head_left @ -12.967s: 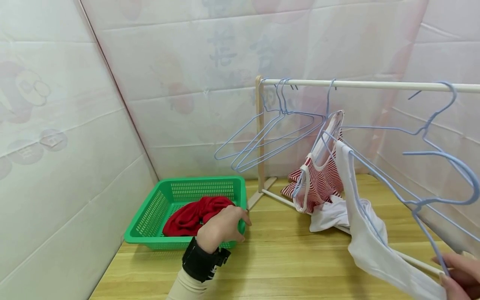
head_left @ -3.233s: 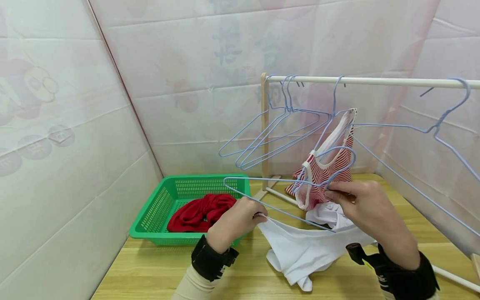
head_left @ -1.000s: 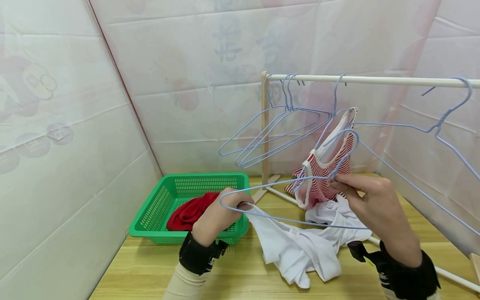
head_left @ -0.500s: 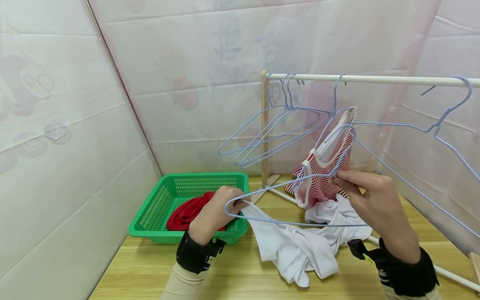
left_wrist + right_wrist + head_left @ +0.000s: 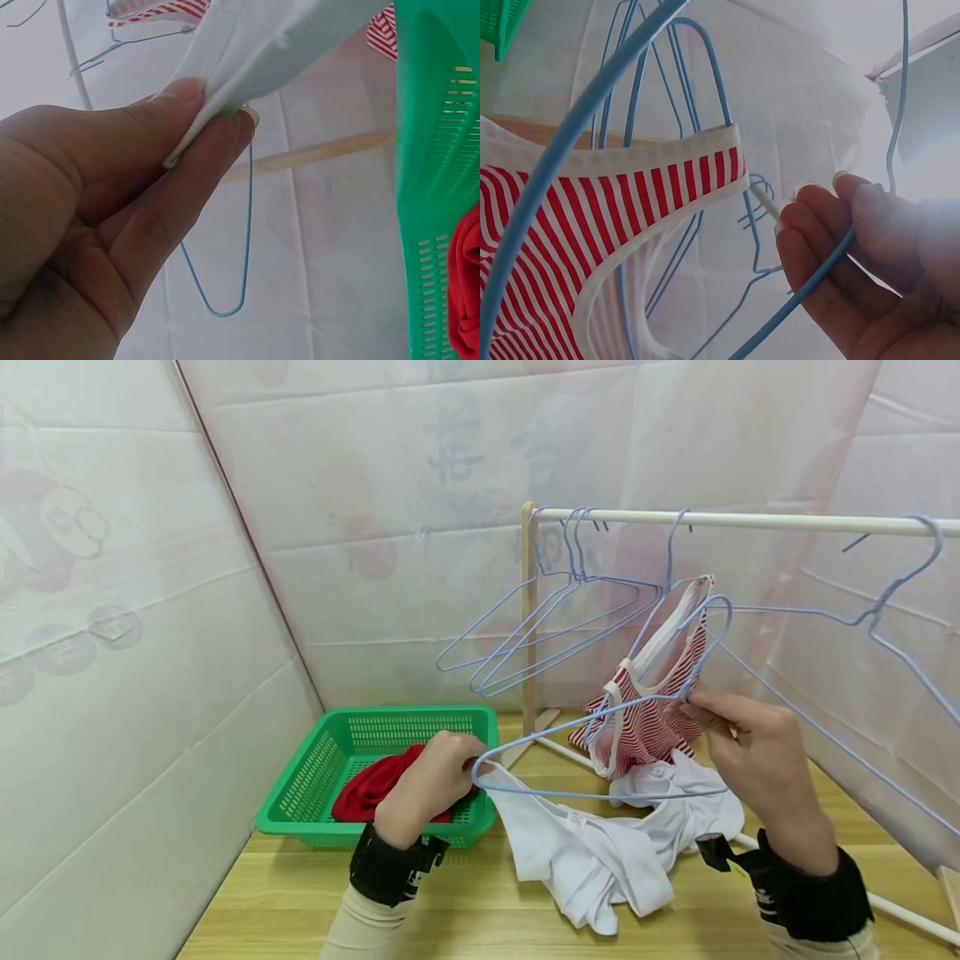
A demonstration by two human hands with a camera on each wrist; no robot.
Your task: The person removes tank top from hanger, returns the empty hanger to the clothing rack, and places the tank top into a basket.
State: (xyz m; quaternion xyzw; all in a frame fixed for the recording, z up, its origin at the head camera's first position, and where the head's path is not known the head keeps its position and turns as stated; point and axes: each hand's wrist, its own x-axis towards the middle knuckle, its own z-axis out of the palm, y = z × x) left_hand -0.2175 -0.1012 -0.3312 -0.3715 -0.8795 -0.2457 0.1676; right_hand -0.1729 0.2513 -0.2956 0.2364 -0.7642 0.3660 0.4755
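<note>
The left hand (image 5: 431, 777) holds the edge of a white garment (image 5: 577, 852) in a pinch grip, its folds trailing over the table (image 5: 262, 902). The right hand (image 5: 768, 756) grasps a blue hanger (image 5: 600, 797) by the neck. The hanger has just shifted up and rightward, its left corner now beside the pinched edge: apparently positioned for joining, not visibly threaded.

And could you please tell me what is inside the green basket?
A crumpled red cloth lies inside the green basket, partly hidden by the left hand in the head view. I see nothing else inside, but anything under the cloth or behind that hand is covered.
</note>
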